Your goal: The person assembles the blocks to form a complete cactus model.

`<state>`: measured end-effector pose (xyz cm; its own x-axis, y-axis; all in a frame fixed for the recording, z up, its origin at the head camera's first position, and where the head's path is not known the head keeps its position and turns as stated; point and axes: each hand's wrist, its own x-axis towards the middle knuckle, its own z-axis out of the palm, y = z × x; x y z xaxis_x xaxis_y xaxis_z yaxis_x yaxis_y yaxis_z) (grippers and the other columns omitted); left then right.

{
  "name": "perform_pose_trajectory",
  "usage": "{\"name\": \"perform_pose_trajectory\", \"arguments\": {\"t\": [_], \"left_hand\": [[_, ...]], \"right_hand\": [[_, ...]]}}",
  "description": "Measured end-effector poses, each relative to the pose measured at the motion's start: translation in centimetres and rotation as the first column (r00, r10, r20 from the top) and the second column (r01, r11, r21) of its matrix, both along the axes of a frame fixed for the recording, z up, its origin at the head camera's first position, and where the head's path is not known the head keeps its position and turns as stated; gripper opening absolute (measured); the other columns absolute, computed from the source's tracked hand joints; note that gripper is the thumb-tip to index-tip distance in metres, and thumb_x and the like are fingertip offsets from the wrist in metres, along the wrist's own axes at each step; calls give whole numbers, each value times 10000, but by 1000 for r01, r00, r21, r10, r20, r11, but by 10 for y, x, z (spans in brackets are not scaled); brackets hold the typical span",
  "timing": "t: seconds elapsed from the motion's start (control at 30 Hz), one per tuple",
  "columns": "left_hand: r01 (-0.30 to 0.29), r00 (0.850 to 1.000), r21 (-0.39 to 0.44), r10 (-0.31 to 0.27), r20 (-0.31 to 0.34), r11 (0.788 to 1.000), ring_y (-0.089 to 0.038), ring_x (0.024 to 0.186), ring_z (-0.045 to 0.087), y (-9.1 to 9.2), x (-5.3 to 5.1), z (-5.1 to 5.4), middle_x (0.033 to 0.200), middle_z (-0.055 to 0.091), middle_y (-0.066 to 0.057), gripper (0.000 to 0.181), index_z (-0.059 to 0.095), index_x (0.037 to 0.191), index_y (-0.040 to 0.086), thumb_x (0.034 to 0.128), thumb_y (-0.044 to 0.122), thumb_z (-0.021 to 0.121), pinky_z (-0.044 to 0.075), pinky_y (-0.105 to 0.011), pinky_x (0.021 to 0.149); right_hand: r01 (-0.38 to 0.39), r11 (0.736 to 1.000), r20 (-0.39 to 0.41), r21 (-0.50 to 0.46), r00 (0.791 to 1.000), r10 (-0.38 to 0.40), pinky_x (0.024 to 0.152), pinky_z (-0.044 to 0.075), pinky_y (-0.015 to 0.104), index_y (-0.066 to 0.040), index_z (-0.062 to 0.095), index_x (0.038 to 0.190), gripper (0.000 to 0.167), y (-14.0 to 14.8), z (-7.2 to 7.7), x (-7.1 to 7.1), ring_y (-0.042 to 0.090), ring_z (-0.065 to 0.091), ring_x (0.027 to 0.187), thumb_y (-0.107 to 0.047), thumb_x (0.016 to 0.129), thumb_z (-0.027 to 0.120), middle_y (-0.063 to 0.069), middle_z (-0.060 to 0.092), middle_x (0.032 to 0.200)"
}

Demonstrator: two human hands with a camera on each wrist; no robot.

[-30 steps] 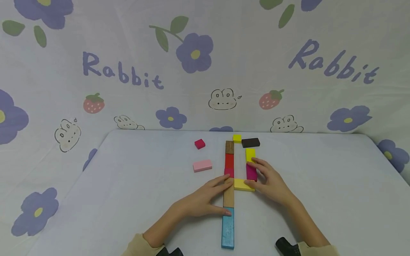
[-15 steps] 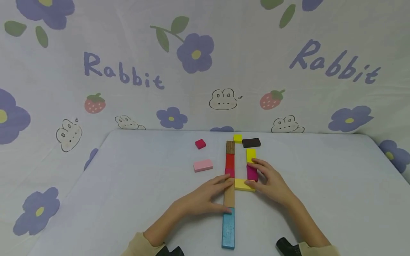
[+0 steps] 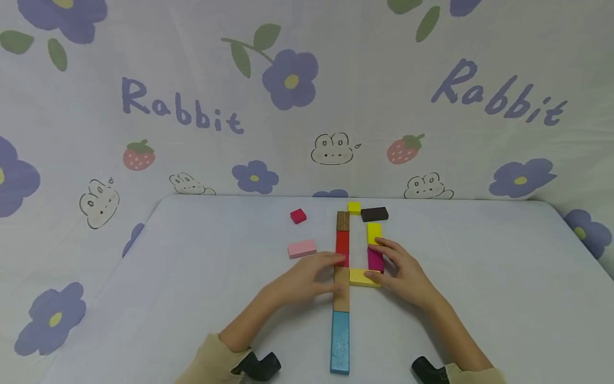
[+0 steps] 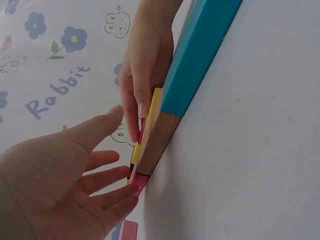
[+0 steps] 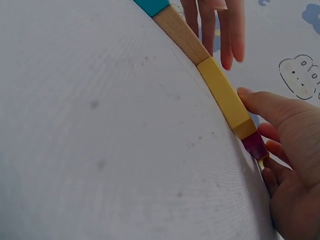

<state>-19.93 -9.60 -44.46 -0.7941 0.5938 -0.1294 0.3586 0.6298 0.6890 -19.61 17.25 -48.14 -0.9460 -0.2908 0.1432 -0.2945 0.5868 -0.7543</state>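
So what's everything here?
Blue block: 1, blue, row's near end
Tan block: 1, tan, beyond blue
Red section: count unclear, red, beyond tan
Brown block: 1, brown, beyond red
Yellow blocks: 3, yellow, right
Magenta block: 1, magenta, right
Black block: 1, black, right
Pink block: 1, pink, left
Red block: 1, red, left
Table: 1, white, beneath
Cloth: 1, floral, behind
Devices: 2, black, wrists
Sleeves: 2, beige, forearms
Left hand: 1, at row
Right hand: 1, by yellow

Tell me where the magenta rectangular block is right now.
In the head view, the magenta rectangular block lies right of centre beside the right hand, between a yellow rectangular block beyond it and a crosswise yellow bar nearer.
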Motion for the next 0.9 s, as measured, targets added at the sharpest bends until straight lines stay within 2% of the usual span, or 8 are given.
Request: {"name": "perform_pose_trajectory", "arguments": {"t": [0.1,0.4,0.5,0.67,0.9], "left_hand": [[0,1000,28,0,-4,1000,-273,1449,503,1,-4,1,1568,550,-83,665,524,1560,119,982,362,747,461,-463,1173],[-16,999,130,10,47,991,-307,1352,610,2,-15,8,1516,599,-114,593,554,1526,62,1002,272,734,532,-417,1097],[-16,998,139,8,62,990,-311,1301,653,2,-21,11,1484,625,-129,565,569,1512,51,1010,259,726,563,-394,1053],[-32,999,120,27,42,992,-307,1205,705,6,-36,18,1374,686,-152,499,625,1445,22,1009,244,724,598,-345,980],[-99,995,126,100,2,987,-295,1195,677,22,-63,25,1327,702,-123,427,677,1393,51,1018,255,706,602,-329,948]], "right_hand": [[-3,1000,-4,-2,1000,3,1146,417,622,-9,600,1455,620,0,0,0,490,378,1498,-201,907,817,239,455,1590],[-3,1000,-16,3,1000,3,1145,419,627,-10,600,1455,619,1,-3,-1,489,385,1494,-208,908,811,238,458,1588],[-2,1000,-13,1,1000,2,1145,420,623,-11,599,1457,617,2,-4,-1,486,384,1495,-207,911,811,236,457,1590],[5,1000,-1,3,1000,-5,1135,433,620,-24,596,1464,626,2,-5,-1,484,383,1496,-221,912,815,229,452,1597],[4,1000,-2,2,1000,-4,1137,432,623,-34,593,1471,631,3,-6,-3,475,383,1500,-248,919,811,219,448,1603]]}}
